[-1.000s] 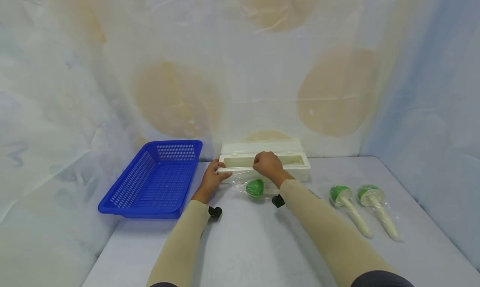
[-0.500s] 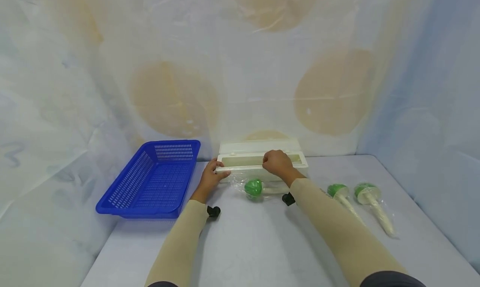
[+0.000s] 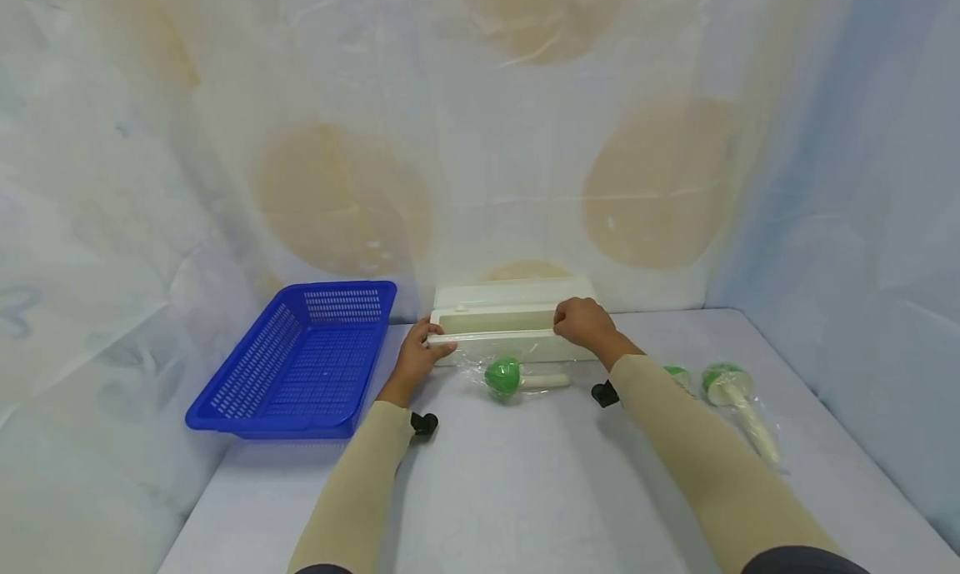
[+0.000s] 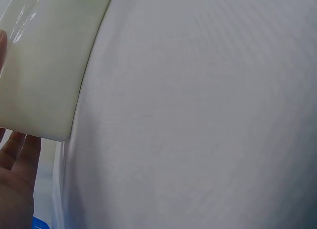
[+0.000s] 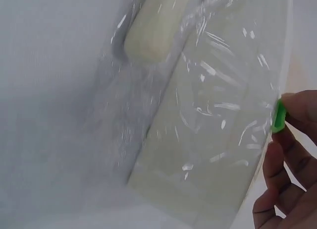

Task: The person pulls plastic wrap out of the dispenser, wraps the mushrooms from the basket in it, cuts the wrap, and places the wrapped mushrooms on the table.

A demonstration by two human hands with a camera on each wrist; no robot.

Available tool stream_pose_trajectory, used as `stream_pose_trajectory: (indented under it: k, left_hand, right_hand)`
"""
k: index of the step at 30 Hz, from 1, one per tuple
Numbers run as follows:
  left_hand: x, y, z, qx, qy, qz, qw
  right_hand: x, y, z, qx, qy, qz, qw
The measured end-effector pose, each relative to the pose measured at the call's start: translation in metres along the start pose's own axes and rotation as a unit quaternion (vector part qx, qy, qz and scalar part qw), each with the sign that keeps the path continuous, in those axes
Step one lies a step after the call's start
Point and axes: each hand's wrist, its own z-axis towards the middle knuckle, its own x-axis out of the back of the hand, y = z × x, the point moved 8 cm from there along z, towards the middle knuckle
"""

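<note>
A long white cling film dispenser box (image 3: 517,337) stands at the back of the table with its lid up. My left hand (image 3: 416,359) grips its left end, the thumb on the front and the fingers at the end and rim. At the front rim, towards the right end, my right hand (image 3: 590,327) pinches a small green slide cutter (image 5: 280,118). Clear film (image 5: 213,97) hangs down the box front. It lies over a mushroom-shaped thing with a green cap (image 3: 503,377) and white stem (image 5: 151,38), lying just before the box.
A blue plastic basket (image 3: 296,428) stands at the left, tilted. Two similar green-capped things lie at the right in clear film: one (image 3: 750,411) in plain view, the other (image 3: 677,375) mostly behind the right forearm. Patterned sheets (image 3: 480,166) surround the table (image 3: 510,491).
My right hand has slid rightward along the box rim with the slide cutter. The left hand keeps its grip on the left end. The white stem has come into view.
</note>
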Motion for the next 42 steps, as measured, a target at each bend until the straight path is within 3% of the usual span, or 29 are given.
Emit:
stream_pose_trajectory:
  k: [11,15,20,31,35,38,42]
  left_hand:
    - [-0.001,0.000,-0.002,0.000,-0.002,0.013,0.9999]
    - [-0.001,0.000,-0.001,0.011,0.003,0.020,0.9997]
    - [-0.005,0.002,0.001,-0.004,-0.011,0.009,0.9999]
    - [-0.008,0.004,-0.003,-0.004,-0.013,0.000,0.9999]
    - [-0.008,0.002,-0.003,0.007,-0.015,0.008,0.9998]
    - [-0.007,0.001,-0.002,0.012,-0.033,0.000,0.9994]
    - [-0.007,0.000,-0.002,0.024,-0.055,-0.009,0.9981]
  right_hand:
    - [0.013,0.022,-0.007,0.006,-0.020,0.017,1.000]
    - [0.024,0.039,-0.013,-0.002,-0.020,0.006,1.000]
    - [0.033,0.060,-0.023,-0.021,-0.025,0.003,0.999]
    - [0.030,0.069,-0.027,-0.019,-0.023,0.049,0.998]
    - [0.032,0.065,-0.030,0.019,-0.012,0.044,0.999]
    - [0.032,0.061,-0.031,0.053,-0.010,0.027,0.998]
    - [0.030,0.056,-0.032,0.069,-0.008,0.013,0.998]
